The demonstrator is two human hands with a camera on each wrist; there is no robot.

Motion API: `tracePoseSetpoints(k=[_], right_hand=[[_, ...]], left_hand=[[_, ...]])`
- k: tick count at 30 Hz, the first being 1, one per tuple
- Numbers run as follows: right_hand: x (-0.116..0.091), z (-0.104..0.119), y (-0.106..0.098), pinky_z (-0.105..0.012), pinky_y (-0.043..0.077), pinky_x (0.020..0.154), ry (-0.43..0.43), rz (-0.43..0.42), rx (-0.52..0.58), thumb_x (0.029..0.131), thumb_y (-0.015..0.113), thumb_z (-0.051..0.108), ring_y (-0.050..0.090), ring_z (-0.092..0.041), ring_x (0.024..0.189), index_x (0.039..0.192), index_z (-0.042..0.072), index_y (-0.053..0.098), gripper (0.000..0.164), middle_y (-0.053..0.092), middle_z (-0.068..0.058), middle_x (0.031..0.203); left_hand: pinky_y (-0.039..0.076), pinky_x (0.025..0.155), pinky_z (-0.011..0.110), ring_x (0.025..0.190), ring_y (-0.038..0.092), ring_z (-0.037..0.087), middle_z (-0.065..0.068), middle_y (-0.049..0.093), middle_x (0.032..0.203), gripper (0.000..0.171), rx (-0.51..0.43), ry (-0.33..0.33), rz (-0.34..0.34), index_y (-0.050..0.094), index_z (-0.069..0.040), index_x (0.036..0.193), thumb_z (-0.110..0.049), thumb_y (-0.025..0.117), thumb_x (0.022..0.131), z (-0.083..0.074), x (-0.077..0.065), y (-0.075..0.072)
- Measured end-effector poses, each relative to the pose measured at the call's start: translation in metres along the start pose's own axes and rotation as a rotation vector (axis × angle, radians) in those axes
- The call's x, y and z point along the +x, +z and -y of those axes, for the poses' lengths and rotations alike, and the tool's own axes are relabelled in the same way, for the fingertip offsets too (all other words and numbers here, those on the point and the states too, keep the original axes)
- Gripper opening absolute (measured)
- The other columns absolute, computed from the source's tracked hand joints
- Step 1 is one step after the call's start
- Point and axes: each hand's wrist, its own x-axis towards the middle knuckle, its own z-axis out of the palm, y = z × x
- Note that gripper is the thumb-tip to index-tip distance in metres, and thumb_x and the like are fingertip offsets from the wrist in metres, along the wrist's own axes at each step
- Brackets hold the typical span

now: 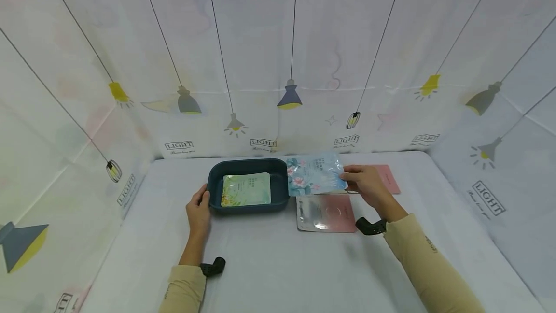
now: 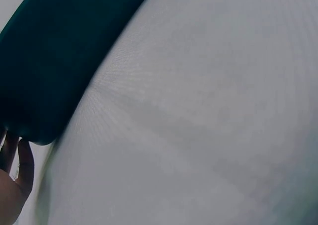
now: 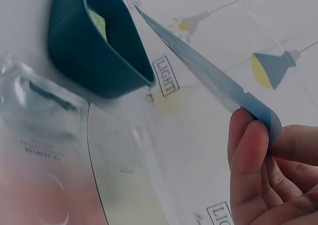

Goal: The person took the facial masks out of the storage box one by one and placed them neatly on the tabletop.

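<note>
My left hand (image 1: 199,211) grips the left end of a dark teal tray (image 1: 248,210); in the left wrist view its fingers (image 2: 26,165) touch the tray's end. A green floral face mask packet (image 1: 246,189) lies flat inside the tray. By its right edge, my right hand (image 1: 367,185) pinches a light blue face mask packet (image 1: 316,174) with pink flowers, between thumb and fingers. The right wrist view shows this blue packet (image 3: 198,66) edge-on, raised above the table, its left end close to the tray's right rim.
A silver and pink packet (image 1: 326,213) lies on the white table right of the tray. Another pink packet (image 1: 388,178) lies behind it, partly hidden by my right hand. A white curtain (image 1: 256,62) printed with lamps stands along the table's back and sides.
</note>
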Motion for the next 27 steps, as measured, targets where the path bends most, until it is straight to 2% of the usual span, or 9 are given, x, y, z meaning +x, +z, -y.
tracePoseSetpoints(k=[5,9,13,17,22,27], right_hand=[[-0.005,-0.004,-0.018,-0.024,0.058,0.079,-0.038,-0.015,-0.008,0.098,0.058,0.016,0.070,-0.012,0.084,0.139,-0.008,0.047,0.049,0.063,-0.007,0.112],[-0.008,-0.009,-0.034,-0.024,0.058,0.077,-0.060,-0.034,-0.023,0.098,0.057,0.016,0.071,-0.011,0.083,0.137,-0.008,0.049,0.046,0.066,0.005,0.103],[-0.011,-0.018,-0.049,-0.021,0.057,0.077,0.000,-0.058,-0.018,0.099,0.057,0.019,0.068,-0.006,0.083,0.141,-0.007,0.044,0.051,0.064,0.014,0.096],[-0.013,-0.029,-0.066,-0.019,0.056,0.077,0.062,-0.082,-0.028,0.099,0.057,0.022,0.065,-0.002,0.084,0.144,-0.009,0.037,0.058,0.060,0.013,0.097],[-0.017,-0.041,-0.088,-0.018,0.055,0.078,0.095,-0.096,-0.057,0.098,0.058,0.024,0.064,-0.002,0.084,0.147,-0.008,0.032,0.064,0.057,0.011,0.100],[-0.023,-0.052,-0.103,-0.021,0.056,0.075,0.129,-0.105,-0.049,0.098,0.059,0.022,0.064,-0.003,0.081,0.145,-0.009,0.033,0.062,0.061,0.016,0.091]], left_hand=[[0.040,0.109,0.030,0.134,0.048,0.020,0.013,0.056,0.141,0.038,-0.003,-0.001,0.003,0.054,-0.004,0.137,-0.020,0.048,0.103,-0.001,0.000,-0.001],[0.038,0.111,0.036,0.135,0.047,0.020,0.013,0.055,0.141,0.039,-0.009,0.004,0.008,0.054,-0.004,0.138,-0.021,0.047,0.103,0.000,0.001,-0.002],[0.037,0.112,0.041,0.136,0.046,0.022,0.013,0.054,0.142,0.040,-0.019,0.016,0.016,0.053,-0.005,0.138,-0.023,0.047,0.103,0.001,0.001,-0.002],[0.037,0.112,0.042,0.136,0.046,0.023,0.014,0.055,0.142,0.041,-0.023,0.029,0.016,0.054,-0.004,0.138,-0.024,0.048,0.103,0.002,0.000,-0.002],[0.037,0.112,0.041,0.136,0.046,0.023,0.013,0.055,0.142,0.040,-0.023,0.021,0.019,0.054,-0.005,0.138,-0.025,0.049,0.103,0.003,0.001,-0.002],[0.036,0.113,0.040,0.138,0.045,0.024,0.014,0.053,0.143,0.040,-0.024,0.006,0.033,0.053,-0.004,0.138,-0.022,0.048,0.103,-0.001,0.002,-0.004]])
